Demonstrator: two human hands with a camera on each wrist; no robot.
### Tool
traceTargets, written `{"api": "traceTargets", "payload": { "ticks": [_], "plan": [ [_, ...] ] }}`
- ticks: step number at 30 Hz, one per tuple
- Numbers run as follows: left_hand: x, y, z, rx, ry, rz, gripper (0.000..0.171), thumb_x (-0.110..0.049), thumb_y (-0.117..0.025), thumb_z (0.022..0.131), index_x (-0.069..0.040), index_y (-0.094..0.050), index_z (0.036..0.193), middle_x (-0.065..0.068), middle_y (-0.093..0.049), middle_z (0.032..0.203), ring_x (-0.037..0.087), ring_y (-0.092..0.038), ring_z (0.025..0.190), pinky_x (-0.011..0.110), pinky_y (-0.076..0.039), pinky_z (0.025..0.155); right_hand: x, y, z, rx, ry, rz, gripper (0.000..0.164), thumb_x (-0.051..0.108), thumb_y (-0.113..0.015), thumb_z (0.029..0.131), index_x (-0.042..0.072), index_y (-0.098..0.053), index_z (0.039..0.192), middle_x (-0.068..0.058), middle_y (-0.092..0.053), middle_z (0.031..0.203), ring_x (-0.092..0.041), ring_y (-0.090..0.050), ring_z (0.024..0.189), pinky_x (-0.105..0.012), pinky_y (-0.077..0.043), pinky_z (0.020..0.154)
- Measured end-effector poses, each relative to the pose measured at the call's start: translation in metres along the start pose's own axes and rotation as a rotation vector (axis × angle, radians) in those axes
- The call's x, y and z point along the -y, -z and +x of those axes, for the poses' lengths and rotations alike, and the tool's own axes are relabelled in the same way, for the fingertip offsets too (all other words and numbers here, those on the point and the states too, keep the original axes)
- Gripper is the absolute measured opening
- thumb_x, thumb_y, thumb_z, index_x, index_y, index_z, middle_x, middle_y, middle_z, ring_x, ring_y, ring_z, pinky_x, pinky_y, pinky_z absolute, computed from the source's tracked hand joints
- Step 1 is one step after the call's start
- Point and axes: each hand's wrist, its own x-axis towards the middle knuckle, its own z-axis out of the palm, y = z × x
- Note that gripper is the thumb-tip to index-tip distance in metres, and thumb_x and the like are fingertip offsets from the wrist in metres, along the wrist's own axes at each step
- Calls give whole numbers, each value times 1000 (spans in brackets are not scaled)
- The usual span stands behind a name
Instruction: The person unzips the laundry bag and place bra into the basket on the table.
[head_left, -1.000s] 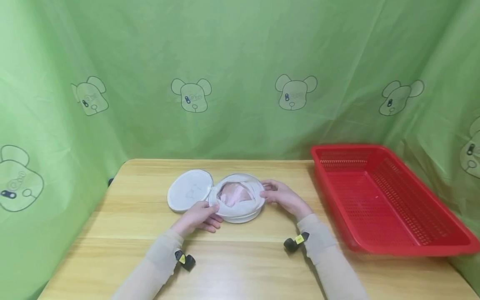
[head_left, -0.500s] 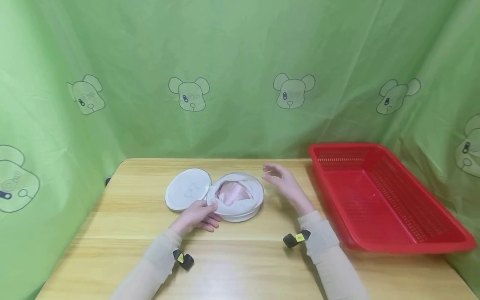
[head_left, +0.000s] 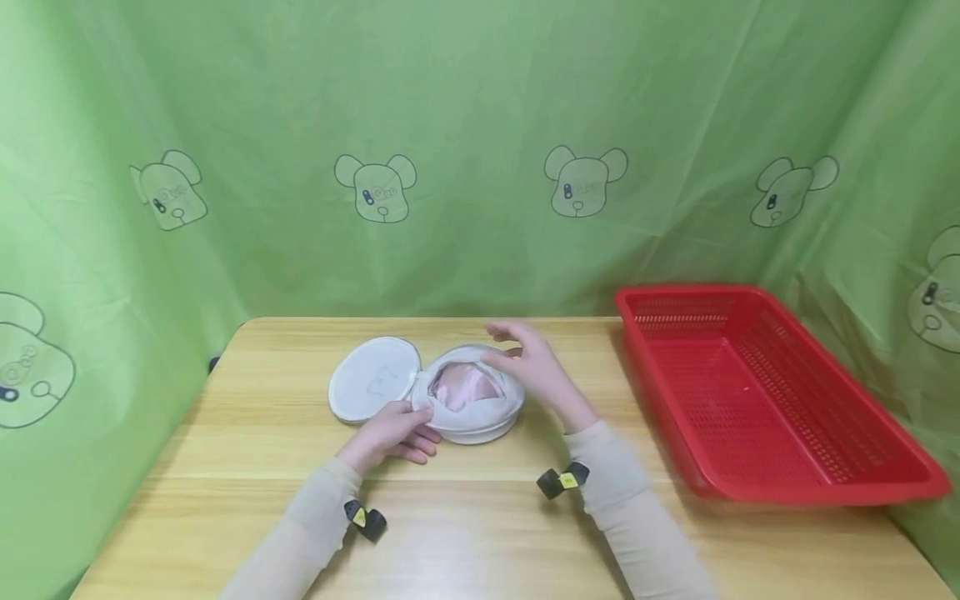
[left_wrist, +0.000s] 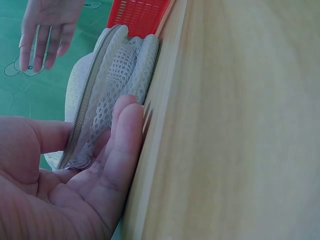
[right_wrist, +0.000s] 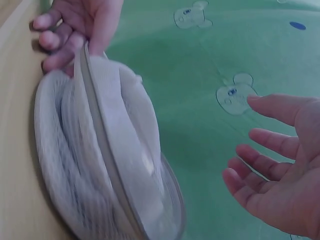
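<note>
Two hands work at a round white mesh pouch [head_left: 468, 400] lying mid-tabletop [head_left: 480, 533], left of the red basket [head_left: 772, 392], its flap [head_left: 372, 389] laid open leftward and pink fabric [head_left: 465, 387] inside. Half a second ago the right hand [head_left: 525, 362] hovered beside the pouch; it now hangs above its far rim, fingers relaxed, holding nothing. Left hand [head_left: 393, 429] pinches the near rim as before.
</note>
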Motion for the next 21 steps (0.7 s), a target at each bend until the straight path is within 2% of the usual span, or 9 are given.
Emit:
{"api": "traceTargets", "payload": {
  "ticks": [5, 12, 16, 21],
  "plan": [
    [0, 0, -1, 6, -3, -7, 41, -28, -48, 101, 10, -54, 114, 19, -73, 93, 13, -68, 65, 30, -61, 62, 1, -18, 4, 51, 8, -17, 53, 11, -71, 87, -1, -51, 135, -21, -57, 134, -35, -52, 124, -48, -48, 103],
    [2, -1, -1, 19, -13, -7, 41, -28, -48, 101, 10, -53, 116, 22, -72, 97, 14, -69, 68, 31, -61, 64, -22, -37, 4, 129, -26, -77, 52, 13, -70, 88, 3, -52, 135, -21, -57, 135, -35, -54, 125, -47, -47, 105],
    [2, 0, 0, 14, -15, -8, 41, -29, -48, 101, 10, -53, 115, 21, -72, 96, 14, -69, 67, 31, -61, 63, -30, -43, 5, 115, -48, -157, 48, 13, -72, 84, 2, -58, 129, -19, -61, 131, -35, -57, 122, -47, -45, 107],
    [1, 1, 0, 18, -8, -9, 40, -28, -48, 101, 10, -54, 114, 17, -73, 92, 14, -69, 67, 31, -61, 63, -36, -51, 6, 109, -44, -258, 50, 12, -76, 79, 2, -60, 125, -18, -62, 130, -35, -53, 126, -48, -36, 114]
  ]
}}
